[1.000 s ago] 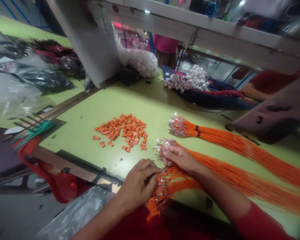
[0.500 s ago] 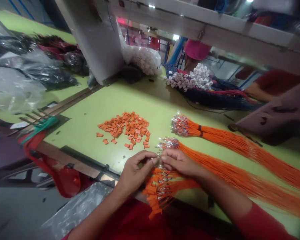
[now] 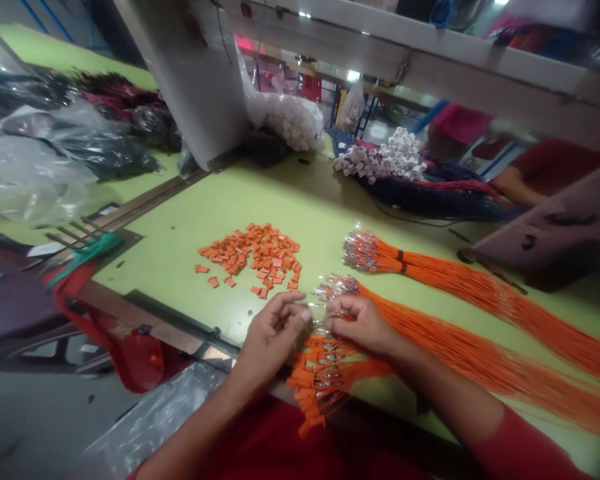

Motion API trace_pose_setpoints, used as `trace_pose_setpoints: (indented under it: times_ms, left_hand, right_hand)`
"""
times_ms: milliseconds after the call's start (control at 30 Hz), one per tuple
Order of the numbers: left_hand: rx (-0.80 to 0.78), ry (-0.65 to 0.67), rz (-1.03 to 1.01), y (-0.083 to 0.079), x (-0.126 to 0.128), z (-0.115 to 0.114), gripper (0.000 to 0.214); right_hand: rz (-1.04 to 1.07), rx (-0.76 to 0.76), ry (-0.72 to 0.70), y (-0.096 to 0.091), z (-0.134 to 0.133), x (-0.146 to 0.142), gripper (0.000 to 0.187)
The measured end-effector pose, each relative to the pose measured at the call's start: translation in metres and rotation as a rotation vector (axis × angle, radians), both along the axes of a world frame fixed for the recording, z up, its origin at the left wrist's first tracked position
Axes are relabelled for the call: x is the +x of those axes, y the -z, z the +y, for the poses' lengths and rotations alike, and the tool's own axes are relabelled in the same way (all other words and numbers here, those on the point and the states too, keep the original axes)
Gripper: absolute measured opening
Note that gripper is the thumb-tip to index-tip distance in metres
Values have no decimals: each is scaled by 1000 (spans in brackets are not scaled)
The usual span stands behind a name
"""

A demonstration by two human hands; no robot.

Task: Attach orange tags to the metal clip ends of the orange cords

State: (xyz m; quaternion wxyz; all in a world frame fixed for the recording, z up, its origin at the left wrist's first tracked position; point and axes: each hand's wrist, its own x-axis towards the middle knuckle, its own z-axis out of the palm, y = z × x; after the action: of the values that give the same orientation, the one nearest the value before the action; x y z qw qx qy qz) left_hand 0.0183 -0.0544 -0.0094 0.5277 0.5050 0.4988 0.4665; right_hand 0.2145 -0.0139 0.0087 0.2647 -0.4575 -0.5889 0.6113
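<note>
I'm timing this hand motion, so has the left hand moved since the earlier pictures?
Yes, the left hand has moved forward, closer to the pile of orange tags.

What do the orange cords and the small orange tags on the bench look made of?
The orange cords look like thin plastic or plastic-coated cord, with a faint sheen; the weave, if any, is too fine to tell. The small orange tags look like matte plastic or stiff card, flat with square-cut edges.

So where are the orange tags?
In the head view, the orange tags lie on the green table, left of the orange cord bundles, just beyond the left hand.
</note>
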Motion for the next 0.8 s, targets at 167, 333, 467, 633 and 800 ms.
trace_pose_setpoints:
  times_ms: [167, 333, 467, 633, 800]
  left_hand:
    - [-81, 146, 12, 4, 3, -7, 25]
    - [61, 96, 180, -2, 3, -7, 22]
    - [169, 81, 305, -5, 1, -4, 20]
    - [315, 122, 368, -9, -3, 2, 19]
    - [273, 135, 373, -9, -6, 2, 19]
  right_hand:
    - [5, 7, -16, 2, 0, 1, 23]
    - [35, -28, -66, 2, 3, 4, 31]
    - [38, -80, -69, 0, 5, 4, 31]
    - [52, -96, -78, -4, 5, 1, 29]
    - [77, -99, -149, -1, 5, 3, 31]
